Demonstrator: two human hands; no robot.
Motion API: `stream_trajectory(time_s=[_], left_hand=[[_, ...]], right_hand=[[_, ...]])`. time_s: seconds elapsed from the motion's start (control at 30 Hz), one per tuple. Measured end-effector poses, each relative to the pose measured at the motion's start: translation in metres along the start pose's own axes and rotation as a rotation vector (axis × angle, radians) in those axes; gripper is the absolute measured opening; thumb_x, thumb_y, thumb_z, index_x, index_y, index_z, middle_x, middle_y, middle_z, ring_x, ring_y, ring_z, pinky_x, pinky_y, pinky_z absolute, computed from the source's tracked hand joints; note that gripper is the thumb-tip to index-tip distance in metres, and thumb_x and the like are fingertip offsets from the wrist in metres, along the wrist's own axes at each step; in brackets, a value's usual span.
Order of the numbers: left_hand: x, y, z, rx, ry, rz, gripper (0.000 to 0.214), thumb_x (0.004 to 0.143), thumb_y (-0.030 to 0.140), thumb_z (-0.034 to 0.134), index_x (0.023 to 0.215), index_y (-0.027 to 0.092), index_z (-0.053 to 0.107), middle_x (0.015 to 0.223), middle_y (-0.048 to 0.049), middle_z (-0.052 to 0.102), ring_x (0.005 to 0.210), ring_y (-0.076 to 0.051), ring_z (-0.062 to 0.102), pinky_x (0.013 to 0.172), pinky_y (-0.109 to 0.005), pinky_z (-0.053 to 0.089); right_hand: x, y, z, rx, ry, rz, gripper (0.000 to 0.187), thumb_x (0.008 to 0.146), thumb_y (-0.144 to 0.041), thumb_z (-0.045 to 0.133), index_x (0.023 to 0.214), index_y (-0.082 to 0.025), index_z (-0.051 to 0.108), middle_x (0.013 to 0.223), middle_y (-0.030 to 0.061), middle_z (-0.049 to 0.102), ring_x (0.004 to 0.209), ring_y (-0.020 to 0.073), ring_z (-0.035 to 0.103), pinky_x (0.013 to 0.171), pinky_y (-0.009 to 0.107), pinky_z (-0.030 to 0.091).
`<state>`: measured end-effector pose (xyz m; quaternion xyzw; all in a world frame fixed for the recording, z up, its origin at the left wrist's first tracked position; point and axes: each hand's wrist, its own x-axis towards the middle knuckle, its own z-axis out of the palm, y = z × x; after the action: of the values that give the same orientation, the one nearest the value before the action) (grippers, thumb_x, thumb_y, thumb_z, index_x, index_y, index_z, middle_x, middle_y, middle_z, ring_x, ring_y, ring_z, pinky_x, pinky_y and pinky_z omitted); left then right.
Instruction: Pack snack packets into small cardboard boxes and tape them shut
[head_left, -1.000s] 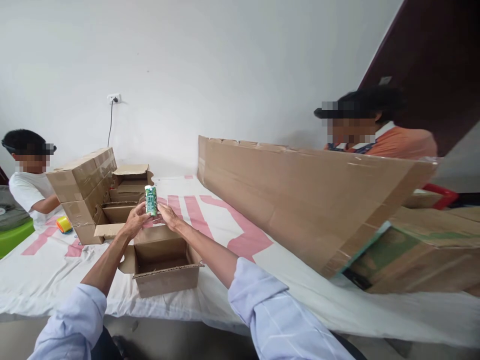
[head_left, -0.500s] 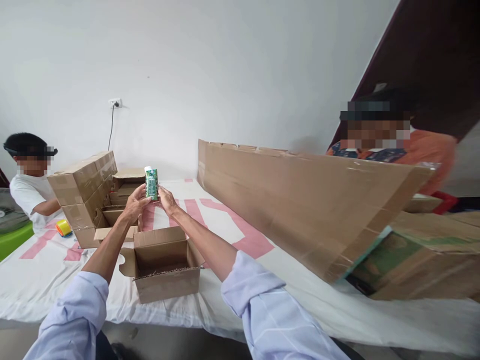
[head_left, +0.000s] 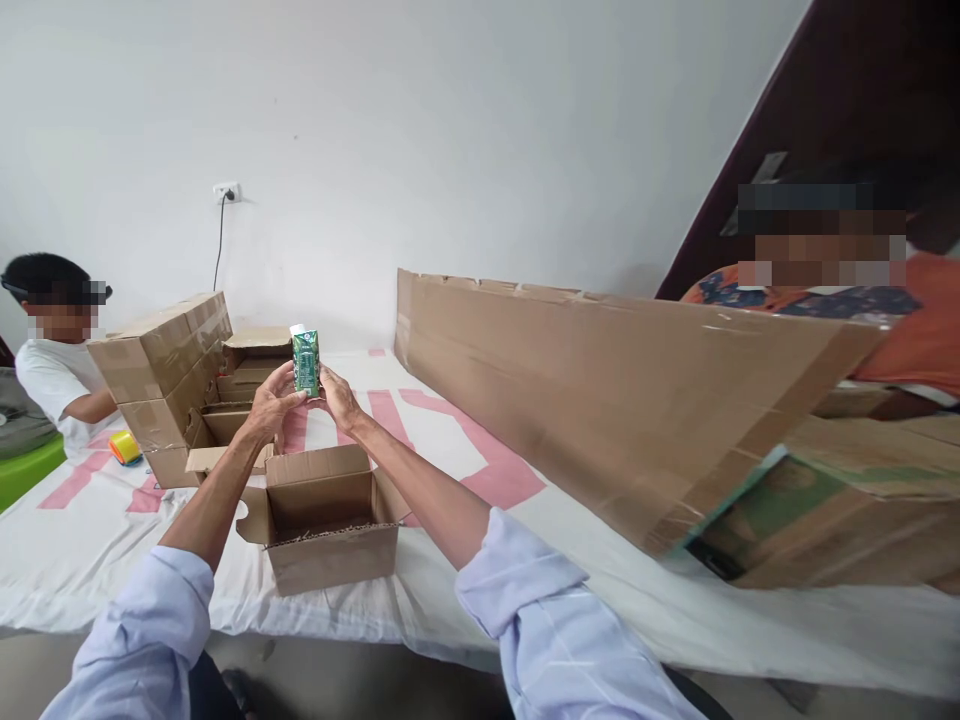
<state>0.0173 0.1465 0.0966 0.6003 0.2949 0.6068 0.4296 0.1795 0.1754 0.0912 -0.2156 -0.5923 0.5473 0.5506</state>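
A small green carton with a white cap (head_left: 305, 360) stands upright in the air, pinched between both my hands. My left hand (head_left: 272, 402) grips its left side and my right hand (head_left: 337, 396) grips its right side. Below and in front of them an open cardboard box (head_left: 328, 520) sits on the white and pink table cover (head_left: 480, 470), its flaps spread out.
More open and stacked cardboard boxes (head_left: 176, 375) stand at the back left. A long flat cardboard sheet (head_left: 630, 400) leans across the right. A yellow tape roll (head_left: 125, 447) lies by a seated person in white (head_left: 52, 365). Another person in orange (head_left: 862, 290) is behind the sheet.
Both hands have lifted the green carton higher, away from the open box. The person in orange has shifted to the right.
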Motion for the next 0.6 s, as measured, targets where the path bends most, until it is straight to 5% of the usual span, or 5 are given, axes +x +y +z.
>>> stream_trajectory(time_s=[0.2,0.33,0.43,0.6], left_hand=[[-0.029,-0.014,-0.001,0.235,-0.031,-0.059,0.079,0.069,0.039,0.096,0.140,0.018,0.071,0.134,-0.0155,0.076,0.120,-0.034,0.072,0.100,-0.045,0.059],[-0.069,-0.014,-0.020,0.715,-0.044,-0.163,0.035,0.073,0.038,0.085,0.103,0.020,0.084,0.104,-0.0097,0.083,0.101,-0.032,0.076,0.088,-0.038,0.057],[-0.108,-0.015,-0.045,0.814,0.053,-0.218,0.012,0.071,0.033,0.080,0.075,0.022,0.081,0.088,-0.0077,0.082,0.093,-0.031,0.074,0.085,-0.037,0.053],[-0.152,-0.036,-0.092,0.817,0.319,-0.389,0.014,0.068,0.035,0.078,0.063,0.023,0.073,0.068,-0.0067,0.072,0.083,-0.032,0.071,0.079,-0.038,0.050]], right_hand=[[-0.025,0.027,-0.012,-0.055,-0.075,0.078,0.057,0.089,-0.071,0.068,0.120,-0.022,0.068,0.111,0.0072,0.075,0.091,0.0202,0.070,0.074,0.033,0.064],[-0.046,0.041,-0.029,-0.100,-0.094,0.161,0.051,0.084,-0.065,0.078,0.104,-0.020,0.068,0.094,0.0054,0.072,0.078,0.0182,0.066,0.065,0.031,0.060],[-0.060,0.047,-0.046,-0.137,-0.076,0.201,0.049,0.081,-0.062,0.082,0.098,-0.018,0.067,0.091,0.0043,0.069,0.075,0.0161,0.062,0.065,0.029,0.057],[-0.083,0.054,-0.067,-0.165,-0.138,0.346,0.051,0.078,-0.062,0.085,0.095,-0.018,0.068,0.090,0.0061,0.071,0.077,0.0183,0.065,0.070,0.033,0.059]])
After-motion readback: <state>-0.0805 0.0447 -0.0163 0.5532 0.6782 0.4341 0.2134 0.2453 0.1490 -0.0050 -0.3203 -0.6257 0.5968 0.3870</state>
